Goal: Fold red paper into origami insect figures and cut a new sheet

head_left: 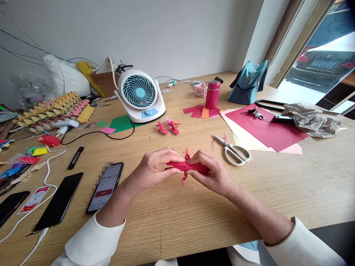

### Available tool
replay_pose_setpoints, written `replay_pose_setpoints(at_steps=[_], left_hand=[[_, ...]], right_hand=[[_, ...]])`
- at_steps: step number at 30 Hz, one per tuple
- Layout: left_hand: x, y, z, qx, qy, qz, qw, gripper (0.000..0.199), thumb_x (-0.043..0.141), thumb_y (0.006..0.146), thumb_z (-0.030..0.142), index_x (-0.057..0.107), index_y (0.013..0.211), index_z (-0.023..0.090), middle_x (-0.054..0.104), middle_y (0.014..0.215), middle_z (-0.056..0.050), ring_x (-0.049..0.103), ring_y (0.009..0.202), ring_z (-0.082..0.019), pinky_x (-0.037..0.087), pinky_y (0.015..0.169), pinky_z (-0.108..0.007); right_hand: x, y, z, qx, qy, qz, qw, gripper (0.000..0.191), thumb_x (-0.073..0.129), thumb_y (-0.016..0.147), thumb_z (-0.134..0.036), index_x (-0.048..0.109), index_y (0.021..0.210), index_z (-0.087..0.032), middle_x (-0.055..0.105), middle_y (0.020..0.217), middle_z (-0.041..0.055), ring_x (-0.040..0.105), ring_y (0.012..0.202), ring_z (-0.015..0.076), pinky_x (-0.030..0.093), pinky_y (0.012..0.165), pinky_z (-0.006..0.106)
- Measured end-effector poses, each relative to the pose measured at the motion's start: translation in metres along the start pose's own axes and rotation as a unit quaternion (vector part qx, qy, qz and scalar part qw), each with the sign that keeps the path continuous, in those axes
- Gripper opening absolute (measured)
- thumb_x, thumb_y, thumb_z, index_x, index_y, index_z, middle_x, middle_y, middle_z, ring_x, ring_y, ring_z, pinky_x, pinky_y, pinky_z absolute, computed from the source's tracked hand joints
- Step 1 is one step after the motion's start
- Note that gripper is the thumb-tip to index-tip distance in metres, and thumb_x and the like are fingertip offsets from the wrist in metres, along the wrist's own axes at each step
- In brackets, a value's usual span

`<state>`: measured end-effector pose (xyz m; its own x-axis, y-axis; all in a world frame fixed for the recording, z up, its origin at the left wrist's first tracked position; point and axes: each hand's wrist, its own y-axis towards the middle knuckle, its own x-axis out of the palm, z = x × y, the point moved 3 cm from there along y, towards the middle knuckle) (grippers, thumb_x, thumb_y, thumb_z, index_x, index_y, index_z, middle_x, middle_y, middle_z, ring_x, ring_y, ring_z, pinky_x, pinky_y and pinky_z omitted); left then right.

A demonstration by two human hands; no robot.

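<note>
A folded red paper piece [191, 167] with small pointed bits sticking out at its top and bottom is held above the wooden table. My left hand [158, 164] pinches its left end between thumb and fingers. At its right end, my right hand [209, 170] has thumb and fingers closed on it. Beyond my hands lie two small red folded paper figures [168, 128]. Scissors with white handles [237, 154] rest on the table to the right of my right hand.
A white fan [140, 94] stands behind, with green paper [120, 124] beside it. Right of it are a pink bottle [213, 95], large red sheets [263, 127] and a blue bag [247, 83]. Phones [105, 188], a marker [75, 158] and white cables lie on the left.
</note>
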<state>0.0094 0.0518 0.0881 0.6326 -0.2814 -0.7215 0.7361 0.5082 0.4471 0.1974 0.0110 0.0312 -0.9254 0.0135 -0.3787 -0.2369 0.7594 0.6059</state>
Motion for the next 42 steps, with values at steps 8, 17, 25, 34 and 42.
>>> replay_pose_setpoints(at_steps=[8, 17, 25, 34, 42], left_hand=[[-0.003, 0.000, 0.002, -0.005, 0.002, 0.014, 1.000, 0.016, 0.071, 0.086, 0.020, 0.072, 0.102, 0.017, 0.074, 0.100, -0.007, 0.069, 0.095, -0.017, 0.054, 0.085, -0.027], [-0.002, 0.001, 0.004, 0.004, 0.025, 0.008, 1.000, 0.016, 0.069, 0.088, 0.018, 0.072, 0.104, 0.018, 0.073, 0.100, -0.007, 0.068, 0.095, -0.017, 0.054, 0.084, -0.026], [0.000, 0.001, 0.004, -0.015, 0.042, 0.026, 0.999, 0.017, 0.066, 0.088, 0.014, 0.070, 0.104, 0.019, 0.073, 0.101, -0.007, 0.068, 0.097, -0.018, 0.054, 0.087, -0.028], [0.002, 0.001, 0.004, -0.007, 0.050, 0.012, 0.999, 0.019, 0.068, 0.087, 0.013, 0.070, 0.104, 0.019, 0.072, 0.101, -0.006, 0.067, 0.096, -0.017, 0.054, 0.085, -0.027], [0.000, -0.001, 0.002, -0.013, 0.046, 0.010, 0.999, 0.019, 0.067, 0.087, 0.012, 0.070, 0.104, 0.019, 0.071, 0.101, -0.006, 0.067, 0.095, -0.017, 0.054, 0.084, -0.027]], right_hand=[[0.002, 0.000, 0.009, 0.153, 0.129, 0.006, 0.980, 0.019, 0.072, 0.086, -0.035, 0.065, 0.090, -0.018, 0.067, 0.083, 0.0019, 0.062, 0.074, 0.0143, 0.048, 0.068, 0.026], [0.003, -0.002, 0.010, 0.143, 0.103, 0.011, 0.984, 0.019, 0.071, 0.087, -0.036, 0.066, 0.092, -0.018, 0.068, 0.082, 0.0025, 0.062, 0.073, 0.0144, 0.048, 0.064, 0.025], [0.001, 0.001, 0.006, 0.108, 0.078, 0.021, 0.991, 0.014, 0.069, 0.089, -0.031, 0.067, 0.097, -0.020, 0.070, 0.092, 0.0037, 0.065, 0.086, 0.0172, 0.050, 0.080, 0.030], [0.006, -0.001, 0.010, 0.139, 0.096, 0.030, 0.985, 0.014, 0.070, 0.087, -0.031, 0.068, 0.095, -0.019, 0.070, 0.090, 0.0041, 0.065, 0.086, 0.0178, 0.051, 0.075, 0.030], [0.007, -0.002, 0.013, 0.158, 0.132, 0.025, 0.978, 0.019, 0.073, 0.085, -0.034, 0.069, 0.097, -0.019, 0.071, 0.089, 0.0039, 0.067, 0.086, 0.0180, 0.053, 0.074, 0.029]])
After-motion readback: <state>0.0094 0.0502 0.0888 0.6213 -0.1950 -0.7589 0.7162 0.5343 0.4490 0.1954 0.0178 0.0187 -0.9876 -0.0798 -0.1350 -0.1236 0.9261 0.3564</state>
